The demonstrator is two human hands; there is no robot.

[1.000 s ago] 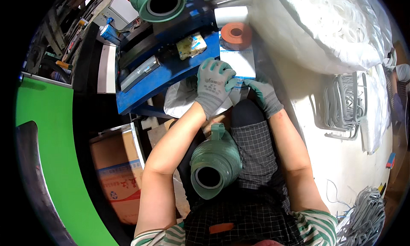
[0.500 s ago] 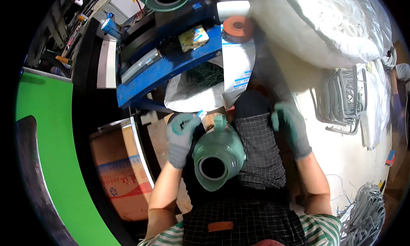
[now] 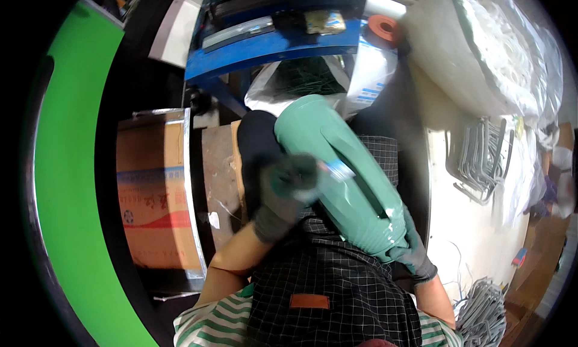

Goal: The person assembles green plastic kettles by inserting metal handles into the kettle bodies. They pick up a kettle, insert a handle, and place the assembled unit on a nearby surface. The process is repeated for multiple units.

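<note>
A green plastic thermos casing (image 3: 337, 148) with a long side handle lies slantwise across my lap. Its wide mouth faces up and left, while the ribbed end points down and right. Around that lower end, my gloved right hand (image 3: 412, 250) is closed, partly hidden by the casing. My gloved left hand (image 3: 292, 181) is blurred, with its fingers curled beside the casing. At its fingertips is a small white-and-blue label (image 3: 340, 169), against the casing near the handle; whether it sticks there cannot be made out.
Ahead stands a blue bench (image 3: 271, 52) with an orange tape roll (image 3: 385, 29) to its right. Below it is a white sack (image 3: 265, 94) of dark green strips. Metal handles (image 3: 481, 157) lie at right beside a large white sack (image 3: 445, 46). A cardboard box (image 3: 153, 208) is at left.
The casing has turned from mouth toward me to lying slantwise, mouth away. My right hand came down and took its lower end. My left hand moved right, bringing the label to the casing.
</note>
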